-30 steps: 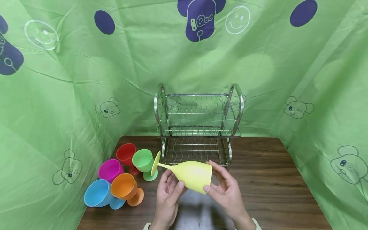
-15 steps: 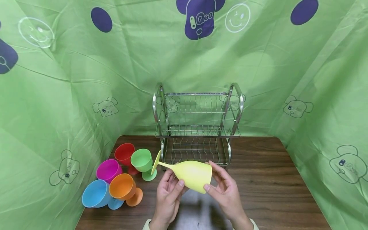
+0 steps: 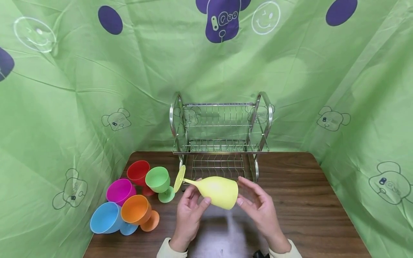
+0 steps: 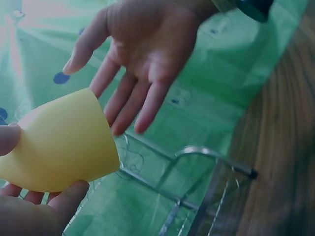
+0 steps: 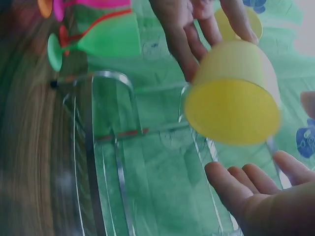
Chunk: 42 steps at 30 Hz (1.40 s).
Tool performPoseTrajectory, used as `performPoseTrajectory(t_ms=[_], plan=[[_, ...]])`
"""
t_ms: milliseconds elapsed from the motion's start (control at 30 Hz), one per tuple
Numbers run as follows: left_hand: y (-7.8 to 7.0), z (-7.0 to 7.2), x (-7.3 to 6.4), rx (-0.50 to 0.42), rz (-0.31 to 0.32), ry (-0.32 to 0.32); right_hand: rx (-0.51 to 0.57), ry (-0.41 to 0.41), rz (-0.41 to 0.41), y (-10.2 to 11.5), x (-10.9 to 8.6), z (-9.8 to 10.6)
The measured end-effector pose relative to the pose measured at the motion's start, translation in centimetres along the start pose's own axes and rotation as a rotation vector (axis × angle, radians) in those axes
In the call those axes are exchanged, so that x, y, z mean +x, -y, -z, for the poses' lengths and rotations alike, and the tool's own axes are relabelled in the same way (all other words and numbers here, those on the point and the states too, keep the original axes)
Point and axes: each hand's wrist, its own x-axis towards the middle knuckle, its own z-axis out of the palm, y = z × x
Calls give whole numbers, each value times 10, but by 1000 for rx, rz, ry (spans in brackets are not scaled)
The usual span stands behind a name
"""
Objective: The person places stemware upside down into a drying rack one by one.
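Observation:
My left hand [image 3: 189, 216] holds a yellow goblet [image 3: 221, 192] on its side over the table, fingers behind the bowl and thumb in front. Its foot points left and its mouth right. My right hand [image 3: 262, 214] is beside the mouth with fingers extended. In the left wrist view, a gap shows between the goblet [image 4: 61, 142] and the palm of the right hand [image 4: 147, 54]. The right wrist view looks into the yellow goblet's hollow bowl [image 5: 232, 110], with the right hand [image 5: 270, 196] apart below it and the left hand [image 5: 189, 29] behind.
On the left side of the table [image 3: 309, 200] stand red [image 3: 138, 172], green [image 3: 157, 180], magenta [image 3: 119, 191], orange [image 3: 135, 210] and blue goblets [image 3: 104, 218], close together. A two-tier metal dish rack [image 3: 221, 153] is behind the hands. Green cloth [image 3: 155, 71] surrounds the table.
My right hand has let go of the goblet's mouth and drawn back to the right. The goblet has risen slightly in the left hand. The other goblets stay where they were.

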Motion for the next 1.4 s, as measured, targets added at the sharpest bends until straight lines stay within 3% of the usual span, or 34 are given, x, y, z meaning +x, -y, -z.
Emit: performPoseTrajectory(t_ms=[167, 500, 667, 900, 1133, 1400], plan=[[10, 4, 12, 63, -6, -21, -200, -152, -105, -5, 3, 21], [39, 3, 40, 66, -71, -13, -360, -326, -233, -33, 22, 55], [58, 3, 52, 72, -75, -20, -354, -374, -269, -49, 34, 64], [73, 3, 61, 82, -41, -39, -403, -372, -290, -68, 44, 70], [62, -3, 54, 122, -110, 46, -452, -375, -283, -77, 48, 76], [24, -12, 41, 164, -329, 221, -599, -372, -256, -84, 56, 80]])
